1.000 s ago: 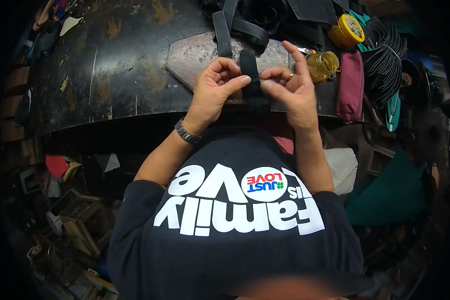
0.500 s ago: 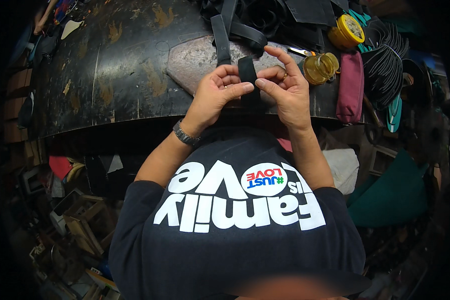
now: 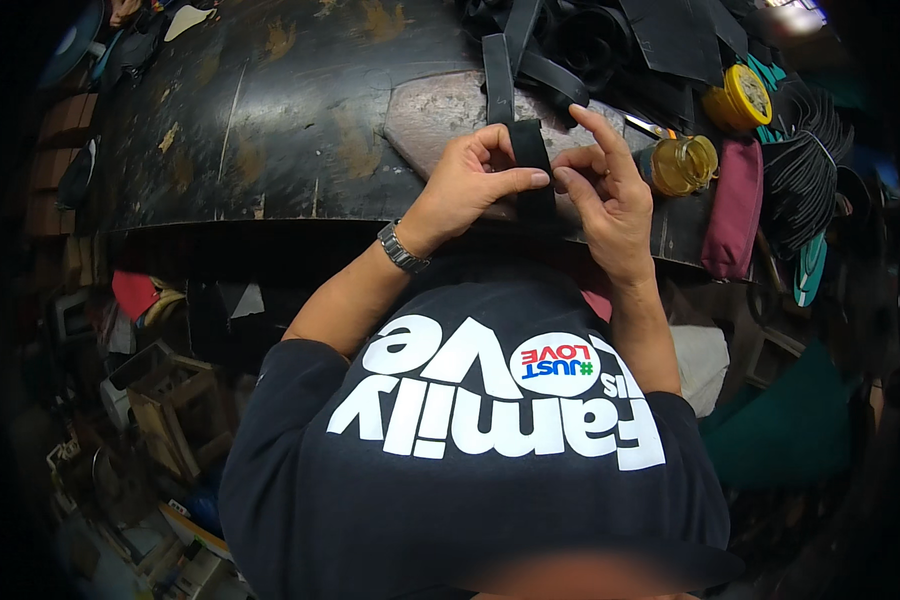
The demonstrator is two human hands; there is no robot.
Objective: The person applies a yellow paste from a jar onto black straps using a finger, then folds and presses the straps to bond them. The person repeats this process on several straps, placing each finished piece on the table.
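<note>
A short, wide black strip (image 3: 531, 147), leather-like, stands up between my hands at the near edge of the dark table. My left hand (image 3: 460, 190) is closed on its left side, the thumb lying across its lower part. From the other side, my right hand (image 3: 610, 205) pinches the strip's right edge between thumb and fingertips, one finger raised away. The strip's lower end is dark and hard to make out against the table edge. Just beyond it lies a grey-brown slab (image 3: 432, 112), with longer black strips (image 3: 499, 82) reaching over it from a heap.
Right of my hands stand an open glass jar (image 3: 682, 166) of yellowish stuff and a yellow tub (image 3: 740, 98). A maroon pouch (image 3: 733, 210) lies by the table edge, beside a tied bundle of thin black strips (image 3: 805, 145). A bladed tool (image 3: 648, 127) rests behind the jar.
The whole view has shifted, so the table and hands appear farther right. Both hands keep their hold on the strip, which leans slightly more; my left fingers have curled a little behind it.
</note>
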